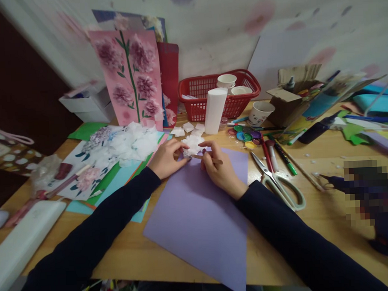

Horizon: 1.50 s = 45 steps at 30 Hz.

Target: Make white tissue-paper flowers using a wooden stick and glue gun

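A ruffled white tissue-paper flower lies at the far edge of a purple paper sheet. My left hand pinches the flower's left side between curled fingers and thumb. From the right, my right hand grips a thin brown wooden stick, and its index finger reaches to the flower's edge. The stick's left end meets the underside of the petals; its exact tip is hard to make out. Just behind the flower are small white paper squares and an upright white cylinder.
Left of my hands lies a heap of white tissue on coloured sheets. To the right are scissors, pens, brushes, paint pots and a glue gun. A red basket with paper cups and a pink flower picture stand behind.
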Available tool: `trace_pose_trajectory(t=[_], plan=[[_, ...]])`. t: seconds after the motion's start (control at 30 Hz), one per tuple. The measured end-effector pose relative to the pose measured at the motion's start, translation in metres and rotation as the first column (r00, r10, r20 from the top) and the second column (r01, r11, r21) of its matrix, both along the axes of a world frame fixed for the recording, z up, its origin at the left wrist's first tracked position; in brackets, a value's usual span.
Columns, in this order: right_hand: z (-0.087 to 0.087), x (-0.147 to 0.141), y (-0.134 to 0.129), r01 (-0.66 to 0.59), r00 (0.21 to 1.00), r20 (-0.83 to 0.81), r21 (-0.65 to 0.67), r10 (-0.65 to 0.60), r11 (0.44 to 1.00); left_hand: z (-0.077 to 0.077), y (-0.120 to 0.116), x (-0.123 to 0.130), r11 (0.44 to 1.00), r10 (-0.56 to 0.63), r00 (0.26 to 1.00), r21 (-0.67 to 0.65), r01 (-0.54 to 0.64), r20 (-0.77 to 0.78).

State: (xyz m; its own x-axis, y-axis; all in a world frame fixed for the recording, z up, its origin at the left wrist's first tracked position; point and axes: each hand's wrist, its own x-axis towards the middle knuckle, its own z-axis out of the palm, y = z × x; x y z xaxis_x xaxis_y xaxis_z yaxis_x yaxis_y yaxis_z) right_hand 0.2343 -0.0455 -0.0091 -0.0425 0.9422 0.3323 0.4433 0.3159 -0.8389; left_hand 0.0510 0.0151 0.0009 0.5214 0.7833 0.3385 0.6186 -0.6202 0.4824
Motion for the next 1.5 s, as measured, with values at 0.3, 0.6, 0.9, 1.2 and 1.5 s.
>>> trace_pose_trajectory(t=[0.3,0.6,0.9,1.2,1.5], plan=[[0.004,-0.006,0.008,0.056,0.997,0.046,-0.018,-0.055,0.998,-0.001,-0.002,-0.005,0.984,0.157,0.972,-0.054,-0.169,-0.177],[0.018,-0.018,0.019,0.105,0.989,0.111,-0.043,-0.099,0.994,0.005,-0.002,-0.005,0.983,0.067,0.981,-0.154,-0.096,-0.182],[0.019,-0.011,0.01,0.148,0.974,-0.162,-0.064,-0.157,0.987,0.003,-0.002,-0.005,0.971,0.108,0.979,-0.192,-0.141,-0.174],[0.029,0.0,-0.005,0.173,0.886,-0.441,0.024,-0.144,0.985,0.021,0.012,-0.026,0.976,0.211,0.977,-0.053,-0.213,-0.033],[0.022,0.011,0.007,0.311,0.783,-0.568,0.006,-0.253,0.95,0.059,0.032,-0.108,0.833,0.551,0.834,-0.064,-0.55,0.005]])
